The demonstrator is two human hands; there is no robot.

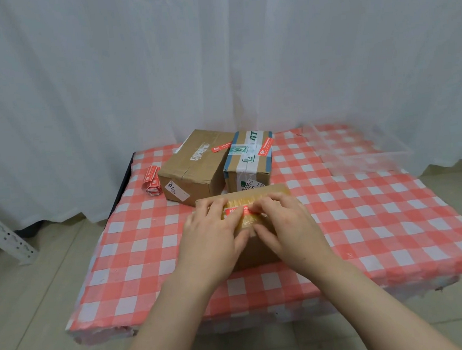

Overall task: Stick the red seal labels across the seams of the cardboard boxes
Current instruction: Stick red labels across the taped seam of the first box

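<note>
Reaching forward from the bottom of the view, two bare forearms meet over a near box (253, 246) of brown cardboard that stands on the front middle of the table (379, 218), which is covered in a red and white checked cloth. The left hand (212, 231) curls over the box's top front edge, its bent fingertips down on the left end of a red seal label (238, 210) and its thumb against the front face. The right hand (283, 226) mirrors it, fingers bent onto the label's right end and thumb on the front face beside the left thumb. The label lies crosswise on the yellowish tape along the top of this box; the fingers hide both of its ends. Behind it, touching or nearly so, sit two more boxes side by side: a plain brown box (194, 175) on the left with a sealed label (220, 147) across its taped top seam, and a green-taped box (247, 162) on the right with its own label (266, 145). To the left of them, a strip of spare labels (151, 181) lies loosely folded near the table's edge. A clear plastic sheet (360, 148) rests on the far right corner. A white curtain (214, 51) hangs behind everything.
</note>
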